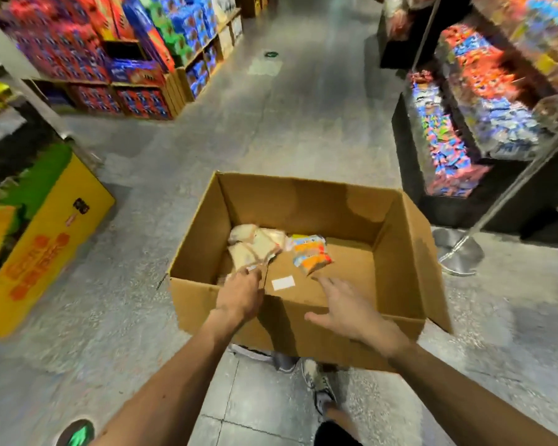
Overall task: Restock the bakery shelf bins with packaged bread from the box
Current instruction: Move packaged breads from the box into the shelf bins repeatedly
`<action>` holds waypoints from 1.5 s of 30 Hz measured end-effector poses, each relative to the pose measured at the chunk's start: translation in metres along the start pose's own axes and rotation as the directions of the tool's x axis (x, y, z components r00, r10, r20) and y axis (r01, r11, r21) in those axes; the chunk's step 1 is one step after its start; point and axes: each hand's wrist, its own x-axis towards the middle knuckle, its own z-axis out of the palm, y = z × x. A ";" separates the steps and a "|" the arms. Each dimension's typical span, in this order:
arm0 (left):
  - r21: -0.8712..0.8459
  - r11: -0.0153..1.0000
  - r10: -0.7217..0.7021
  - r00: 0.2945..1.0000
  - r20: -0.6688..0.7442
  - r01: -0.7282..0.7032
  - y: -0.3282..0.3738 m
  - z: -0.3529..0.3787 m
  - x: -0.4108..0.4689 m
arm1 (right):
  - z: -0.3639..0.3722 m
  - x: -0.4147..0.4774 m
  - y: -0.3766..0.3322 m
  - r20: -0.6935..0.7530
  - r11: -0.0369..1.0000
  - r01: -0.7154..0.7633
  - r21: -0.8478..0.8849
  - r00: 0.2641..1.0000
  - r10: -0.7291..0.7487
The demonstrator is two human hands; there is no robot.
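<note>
The person's right hand [351,313] is hanging open over the near wall of the open brown cardboard box [303,201], fingers spread and holding nothing, the fingertips aiming forward and a little left into the box. Just beyond those fingertips the orange-and-blue printed bread packet [311,254] is lying on the box floor, its long axis running away from the person with the near end closest to this hand, so the right hand looks the nearer one for that pick. The left hand [239,294] is reaching in beside it and appears to be pinching the near edge of the pale clear-wrapped bread packets [258,244], which are sitting toward the box's far left, touching the printed packet. A small white label [283,282] is lying between the two hands.
</note>
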 end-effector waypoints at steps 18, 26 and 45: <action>-0.576 0.368 -0.693 0.628 0.353 0.730 -0.101 0.164 0.347 | 0.110 0.394 0.168 0.078 0.737 -0.470 0.486 0.863 0.499; -0.562 0.267 -0.784 0.516 0.346 0.783 -0.093 0.214 0.381 | 0.159 0.429 0.189 0.038 0.686 -0.535 0.494 0.801 0.597; -0.761 -0.055 -0.856 0.363 0.369 0.646 -0.072 0.212 0.396 | 0.166 0.424 0.161 0.629 -0.127 -0.630 0.766 0.692 0.354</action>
